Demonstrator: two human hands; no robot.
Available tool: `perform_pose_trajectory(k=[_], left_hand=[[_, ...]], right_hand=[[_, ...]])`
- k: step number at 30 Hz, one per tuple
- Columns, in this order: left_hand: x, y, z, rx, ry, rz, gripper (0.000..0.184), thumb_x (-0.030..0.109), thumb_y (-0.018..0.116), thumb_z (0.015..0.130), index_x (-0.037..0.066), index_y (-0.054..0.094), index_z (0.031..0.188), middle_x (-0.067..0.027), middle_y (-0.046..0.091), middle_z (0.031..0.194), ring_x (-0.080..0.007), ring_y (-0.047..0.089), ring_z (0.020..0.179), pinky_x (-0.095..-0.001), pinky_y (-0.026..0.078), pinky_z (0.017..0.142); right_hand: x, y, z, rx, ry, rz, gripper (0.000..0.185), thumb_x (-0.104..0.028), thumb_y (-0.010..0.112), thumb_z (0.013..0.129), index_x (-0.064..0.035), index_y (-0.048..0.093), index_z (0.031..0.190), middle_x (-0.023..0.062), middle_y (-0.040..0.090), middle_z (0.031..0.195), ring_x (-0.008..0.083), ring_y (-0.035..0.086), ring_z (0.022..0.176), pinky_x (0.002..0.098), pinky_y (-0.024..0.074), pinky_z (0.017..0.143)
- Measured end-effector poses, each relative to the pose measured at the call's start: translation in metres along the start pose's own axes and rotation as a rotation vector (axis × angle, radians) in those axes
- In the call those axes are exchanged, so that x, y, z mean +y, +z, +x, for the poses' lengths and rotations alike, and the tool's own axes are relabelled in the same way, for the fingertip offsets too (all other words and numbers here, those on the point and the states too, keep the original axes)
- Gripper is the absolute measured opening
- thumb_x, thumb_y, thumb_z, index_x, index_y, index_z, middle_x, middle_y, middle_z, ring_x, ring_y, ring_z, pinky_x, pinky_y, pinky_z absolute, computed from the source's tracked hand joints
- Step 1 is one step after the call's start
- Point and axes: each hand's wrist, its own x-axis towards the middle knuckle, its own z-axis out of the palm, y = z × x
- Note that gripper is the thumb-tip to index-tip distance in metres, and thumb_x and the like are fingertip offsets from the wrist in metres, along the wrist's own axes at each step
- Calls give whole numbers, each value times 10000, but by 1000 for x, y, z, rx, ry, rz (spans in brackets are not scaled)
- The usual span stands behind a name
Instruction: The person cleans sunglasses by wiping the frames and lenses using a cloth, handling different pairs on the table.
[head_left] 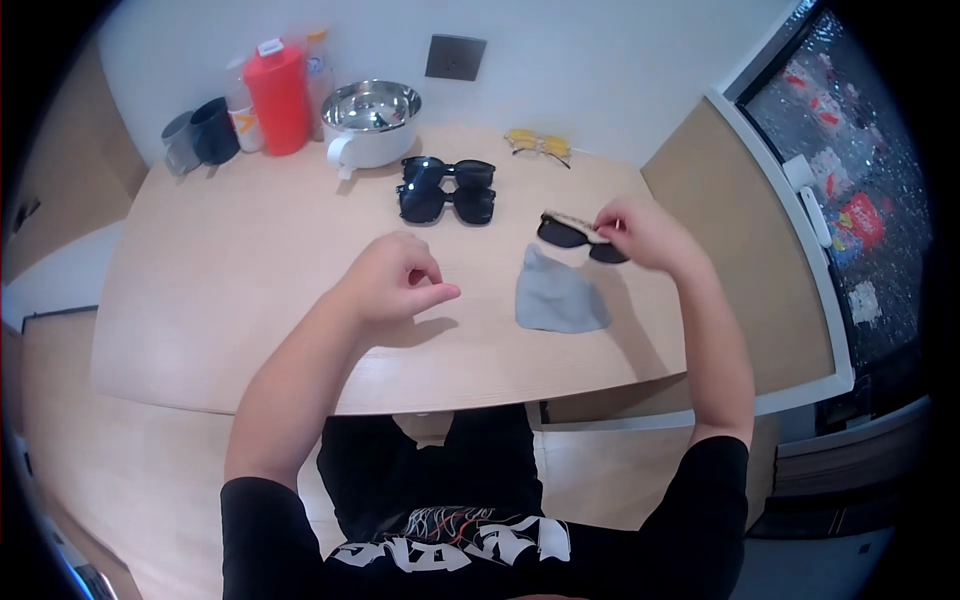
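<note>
Sunglasses with dark lenses point(563, 233) are pinched in my right hand point(645, 235), above the right side of the table. Just below them a crumpled grey cloth point(560, 295) rests on the tabletop. My left hand point(400, 280) hovers over the middle of the table, fingers curled and thumb apart from them, with nothing visible in it. Beyond that hand lie two more pairs of black sunglasses, a front pair point(472, 206) and a back pair point(475, 172), close together. Farther back are glasses with yellow lenses point(540, 143).
Along the wall at the back left stand a grey mug point(181, 146), a dark mug point(214, 131), a red bottle point(277, 100) and a white pot with a steel inside point(372, 145). A low partition point(745, 230) borders the wooden table point(230, 290) on the right.
</note>
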Motion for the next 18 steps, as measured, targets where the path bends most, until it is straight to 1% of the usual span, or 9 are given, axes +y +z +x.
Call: perform_pose_trajectory(k=[1,4,7,8,13,16,18], left_hand=[[-1,1,0,4,-6,14,278,300,774,719,34,705,676,-89,570,614,-255,528,656,-369,427,620],[-2,3,0,-11,-32,27,284,296,774,723,27,699,675,-93,577,618,-259,536,666,-371,435,627],[-3,5,1,-38,-45,37,280,288,775,724,25,693,671,-93,582,621,-261,542,670,-368,441,631],[-4,6,1,-49,-48,41,278,284,775,725,26,691,670,-93,584,622,-261,544,670,-367,443,632],[-9,12,4,-50,-33,46,257,258,784,704,34,678,637,-86,588,610,-264,540,659,-369,442,628],[-7,11,6,-73,-41,59,237,241,787,692,41,678,629,-81,586,601,-264,538,656,-369,440,624],[-5,13,7,-68,-52,66,220,229,788,684,46,679,627,-78,586,597,-264,537,652,-367,438,620]], right_hand=[[18,-3,10,-23,64,11,117,-115,642,854,-36,705,912,119,681,822,230,637,753,353,508,681],[77,10,40,-142,156,-34,137,-139,678,829,-36,724,908,117,704,810,218,646,727,352,508,670],[117,33,60,-263,159,-77,143,-154,710,800,-55,752,893,107,717,798,209,654,727,349,512,682],[128,37,63,-272,169,-67,143,-158,715,796,-61,758,891,104,721,802,205,657,731,348,513,687],[155,47,74,-359,207,2,153,-170,735,776,-83,775,896,94,735,826,190,671,752,337,519,708],[156,47,76,-363,199,51,160,-174,741,764,-81,773,890,98,735,831,196,677,762,333,523,713],[151,40,71,-267,183,46,150,-168,741,758,-78,772,874,101,734,829,202,677,761,333,526,712]])
